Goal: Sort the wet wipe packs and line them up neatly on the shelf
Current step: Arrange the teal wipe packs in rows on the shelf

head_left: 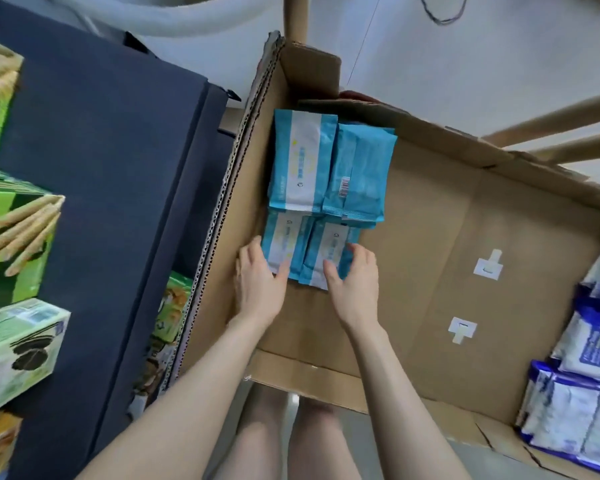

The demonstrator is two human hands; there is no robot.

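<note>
In the cardboard box (430, 271), left hand (260, 277) and right hand (355, 277) clasped the near teal wet wipe packs (293, 242) from either side; probably squaring the row.

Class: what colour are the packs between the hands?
Flat plastic wipe packs: light blue with white bands; head view.

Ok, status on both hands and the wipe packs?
Left hand grips near-left teal-and-white wipe pack. Right hand grips near-right pack. Both inside brown cardboard box. Nothing blocking.
</note>
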